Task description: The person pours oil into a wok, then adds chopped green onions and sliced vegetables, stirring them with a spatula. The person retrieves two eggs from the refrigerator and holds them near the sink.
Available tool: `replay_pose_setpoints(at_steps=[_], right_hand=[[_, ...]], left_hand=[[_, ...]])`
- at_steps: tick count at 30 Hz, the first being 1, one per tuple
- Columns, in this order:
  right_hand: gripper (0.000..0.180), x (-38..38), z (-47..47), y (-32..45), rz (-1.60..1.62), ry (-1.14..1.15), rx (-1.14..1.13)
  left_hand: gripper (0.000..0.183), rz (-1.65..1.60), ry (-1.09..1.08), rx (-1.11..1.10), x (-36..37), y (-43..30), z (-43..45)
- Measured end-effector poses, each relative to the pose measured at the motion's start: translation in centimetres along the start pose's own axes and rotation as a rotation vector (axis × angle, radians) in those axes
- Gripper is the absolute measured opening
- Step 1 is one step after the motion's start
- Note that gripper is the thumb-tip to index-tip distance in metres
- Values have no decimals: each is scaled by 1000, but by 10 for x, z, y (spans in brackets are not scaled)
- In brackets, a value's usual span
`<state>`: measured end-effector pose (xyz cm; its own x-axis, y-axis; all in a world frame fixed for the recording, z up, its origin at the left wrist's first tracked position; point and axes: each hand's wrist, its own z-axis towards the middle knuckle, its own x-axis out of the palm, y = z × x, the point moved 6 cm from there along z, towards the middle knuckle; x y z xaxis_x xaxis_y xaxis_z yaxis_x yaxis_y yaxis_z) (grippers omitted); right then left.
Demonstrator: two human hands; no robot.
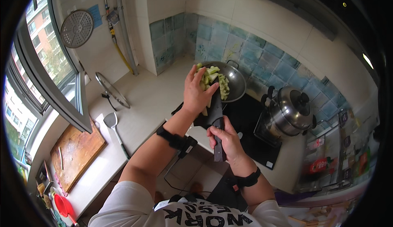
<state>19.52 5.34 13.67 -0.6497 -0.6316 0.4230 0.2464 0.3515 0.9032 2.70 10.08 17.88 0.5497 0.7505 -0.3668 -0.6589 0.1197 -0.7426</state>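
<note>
My right hand (225, 138) grips the handle of a kitchen cleaver (217, 104), its dark blade pointing away from me at the rim of a metal wok (236, 81). Spread fingers of my left hand (198, 93) lie over pale green cut vegetable pieces (212, 71) beside the blade, and the thumb touches the blade. More chopped pieces (225, 87) lie inside the wok on its left side. A few pale pieces show below my left palm. The blade and hand hide part of the wok.
A lidded steel pot (288, 110) stands on the black cooktop (245, 122) at right. On the left counter are a glass lid (112, 90), a spatula (115, 128), a wooden cutting board (78, 153) and a red ladle (64, 207). An open window sash (55, 73) juts over the counter.
</note>
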Motion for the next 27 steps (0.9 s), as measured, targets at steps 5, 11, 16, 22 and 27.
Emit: replay_pose_setpoints(at_steps=[5, 11, 16, 22, 27], right_hand=[[22, -56, 72, 56, -225, -132, -100], [23, -154, 159, 34, -644, -457, -31], [8, -161, 160, 25, -383, -473, -45], [15, -167, 156, 31, -284, -419, -119], [16, -169, 150, 29, -326, -423, -75]], left_hand=[[68, -36, 80, -43, 96, 19, 82], [65, 40, 209, -281, 174, 81, 95], [73, -855, 598, -365, 203, 45, 41], [77, -724, 609, -198, 231, 51, 33], [72, -587, 460, -304, 238, 113, 62]])
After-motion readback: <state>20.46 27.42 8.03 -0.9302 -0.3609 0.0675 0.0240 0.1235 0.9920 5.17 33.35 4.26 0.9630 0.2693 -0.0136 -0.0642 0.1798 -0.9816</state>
